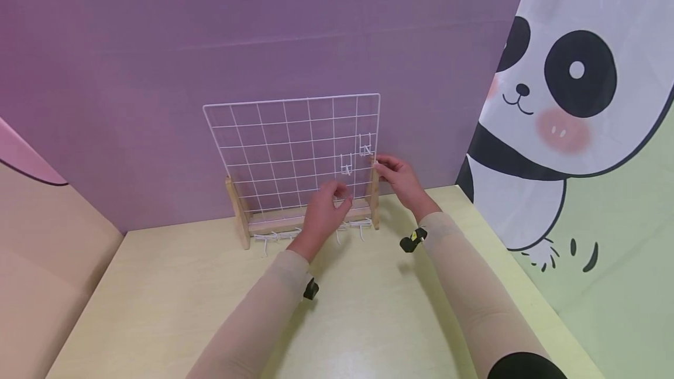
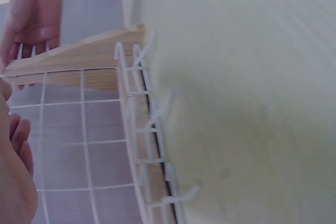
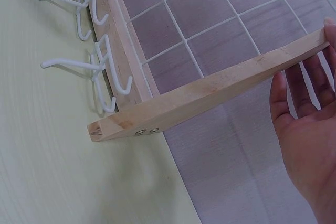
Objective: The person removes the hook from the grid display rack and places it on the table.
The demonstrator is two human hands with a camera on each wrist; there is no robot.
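Observation:
A white wire grid panel (image 1: 284, 151) stands upright in a wooden stand, seen in all three views. My right hand (image 1: 402, 183) holds the top of the stand's right wooden side post (image 3: 226, 82), thumb on its edge and fingers behind. In front of the grid's lower right part is my left hand (image 1: 326, 209), its fingers loosely bent with nothing visible between them. Two white wire hooks (image 1: 346, 166) hang on the grid's right side, just above that hand. More white hooks (image 3: 100, 69) sit in a row along the stand's wooden base bar (image 1: 279, 227).
The stand is at the back of a pale wooden table (image 1: 184, 291), against a purple backdrop (image 1: 158, 75). A panda-printed panel (image 1: 553, 133) borders the table on the right. Small black devices are strapped at both wrists.

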